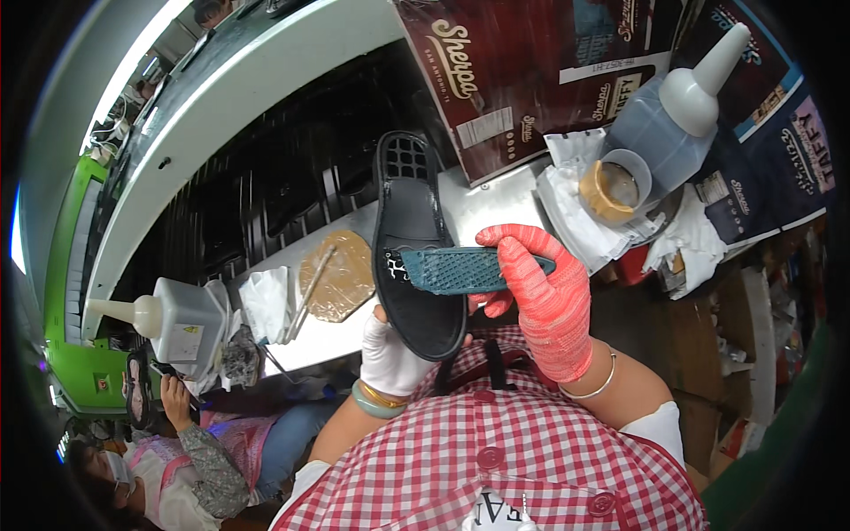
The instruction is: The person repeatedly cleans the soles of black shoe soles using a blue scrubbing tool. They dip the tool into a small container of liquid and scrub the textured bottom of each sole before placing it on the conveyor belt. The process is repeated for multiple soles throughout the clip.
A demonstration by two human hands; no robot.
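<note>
Sole: we see black sandal sole [412,257] upright above the table [482,208], light and bendy.
Hands: our left hand [390,354] grips its heel; right hand [544,301] pinches the teal strap [460,270] across it.
Hold: we judge the stiff heel the safest.

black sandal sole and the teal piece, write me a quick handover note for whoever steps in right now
Left hand, white glove: grips the black rubber sandal sole at its lower end, held up over the lap.
Right hand, red knit glove: holds the teal textured strip across the sole.
On the metal bench: grey squeeze bottle with white nozzle, small tan-rimmed pot, brush on a round tan pad.
Done: strip laid on sole. Whether bonded, cannot tell.
</note>
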